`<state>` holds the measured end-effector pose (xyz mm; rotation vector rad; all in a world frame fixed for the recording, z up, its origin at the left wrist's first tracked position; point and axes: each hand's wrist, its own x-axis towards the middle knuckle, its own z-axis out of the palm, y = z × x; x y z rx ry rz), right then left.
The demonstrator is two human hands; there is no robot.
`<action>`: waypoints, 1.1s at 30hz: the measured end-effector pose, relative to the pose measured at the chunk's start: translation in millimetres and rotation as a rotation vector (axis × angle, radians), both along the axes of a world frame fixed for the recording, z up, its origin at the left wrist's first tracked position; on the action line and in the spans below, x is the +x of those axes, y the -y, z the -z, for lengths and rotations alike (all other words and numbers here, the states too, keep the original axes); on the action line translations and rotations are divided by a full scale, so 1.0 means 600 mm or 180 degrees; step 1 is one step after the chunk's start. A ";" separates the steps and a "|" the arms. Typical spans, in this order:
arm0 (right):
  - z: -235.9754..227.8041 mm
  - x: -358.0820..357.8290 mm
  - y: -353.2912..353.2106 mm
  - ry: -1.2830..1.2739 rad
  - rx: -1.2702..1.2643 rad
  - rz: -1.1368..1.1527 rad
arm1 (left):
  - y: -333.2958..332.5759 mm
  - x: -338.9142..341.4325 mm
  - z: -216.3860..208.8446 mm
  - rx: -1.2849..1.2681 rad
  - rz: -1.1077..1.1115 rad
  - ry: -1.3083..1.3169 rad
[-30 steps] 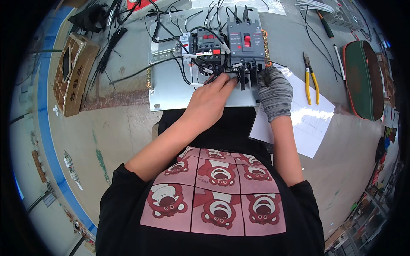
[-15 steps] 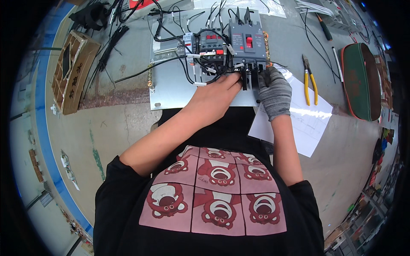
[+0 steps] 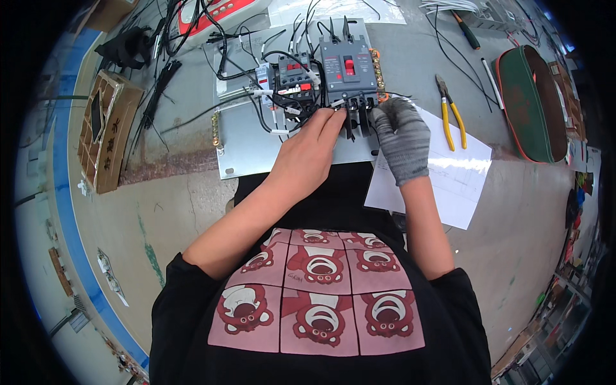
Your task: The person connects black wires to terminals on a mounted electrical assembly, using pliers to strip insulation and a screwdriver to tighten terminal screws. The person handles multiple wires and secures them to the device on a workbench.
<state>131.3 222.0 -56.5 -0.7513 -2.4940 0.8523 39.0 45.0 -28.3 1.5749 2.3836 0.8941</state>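
A grey circuit breaker (image 3: 348,64) with a red toggle is mounted on a metal plate (image 3: 247,151), beside a contactor (image 3: 295,72) and a bundle of black wires with white sleeves. My bare left hand (image 3: 308,154) reaches to the breaker's lower edge, thumb and fingers pressed together by the black wires there; what they grip is hidden. On my right hand (image 3: 405,141) is a grey knit glove. Its fingers curl at the breaker's lower right corner, next to black upright pieces (image 3: 364,119), and I cannot make out what is in them.
Yellow-handled cutting pliers (image 3: 452,115) and a white paper sheet (image 3: 459,186) lie to the right, near a green pouch (image 3: 529,106) and a screwdriver (image 3: 466,31). At left are a wooden compartment box (image 3: 115,138) and black cable ties (image 3: 157,96). A red-and-white device (image 3: 221,14) stands behind.
The whole view has shifted, so the plate appears further left. My gloved right hand has drawn slightly rightward from the breaker. My left hand stays at the breaker's lower edge, its fingers more upright.
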 end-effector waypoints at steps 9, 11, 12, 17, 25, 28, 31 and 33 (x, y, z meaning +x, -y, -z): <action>-0.036 -0.002 0.007 -0.0559 0.0593 -0.0851 | -0.001 -0.009 -0.005 -0.0157 -0.0053 -0.0247; -0.034 -0.003 0.009 -0.0476 0.0551 -0.0872 | -0.005 -0.012 -0.001 -0.0179 -0.0070 -0.0431; -0.029 -0.002 0.010 -0.0409 0.0544 -0.0882 | -0.005 -0.013 0.000 -0.0172 -0.0066 -0.0455; -0.013 -0.001 0.012 -0.0368 -0.0028 -0.0820 | -0.004 -0.014 -0.003 -0.0361 0.0015 -0.0474; -0.020 0.095 0.002 0.0064 0.1115 -0.1000 | 0.037 0.014 0.012 0.0662 -0.0002 -0.0114; 0.001 0.125 -0.030 0.0593 0.1225 -0.1061 | 0.040 0.025 0.010 0.0480 0.0513 -0.0179; 0.025 0.162 -0.100 0.0465 0.1261 -0.0816 | 0.032 0.031 0.009 0.0389 0.0585 -0.0121; 0.012 0.176 -0.110 0.0564 0.1151 -0.0514 | 0.028 0.038 0.008 0.0302 0.0676 -0.0029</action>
